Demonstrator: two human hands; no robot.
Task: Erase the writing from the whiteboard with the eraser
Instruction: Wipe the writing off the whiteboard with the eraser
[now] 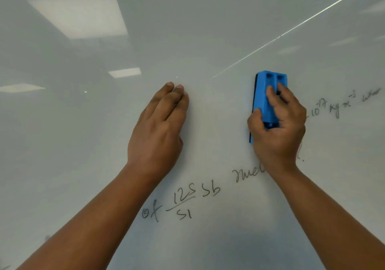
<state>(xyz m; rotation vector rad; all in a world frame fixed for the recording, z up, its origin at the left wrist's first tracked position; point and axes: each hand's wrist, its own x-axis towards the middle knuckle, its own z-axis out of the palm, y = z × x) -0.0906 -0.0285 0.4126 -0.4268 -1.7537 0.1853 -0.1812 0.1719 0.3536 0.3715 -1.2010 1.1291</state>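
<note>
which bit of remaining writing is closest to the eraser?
The "10^-17 kg m^-3" text, just right of the right hand holding the blue eraser. The "of 125/51 Sb" line sits well below, under the left hand.

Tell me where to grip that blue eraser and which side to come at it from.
Grip the blue eraser across its long narrow sides, coming at its moulded back from the front, as the right hand does now: thumb on the left edge, fingers over the recessed top. Its dark felt face lies against the whiteboard, so only the back and sides are free.
</note>
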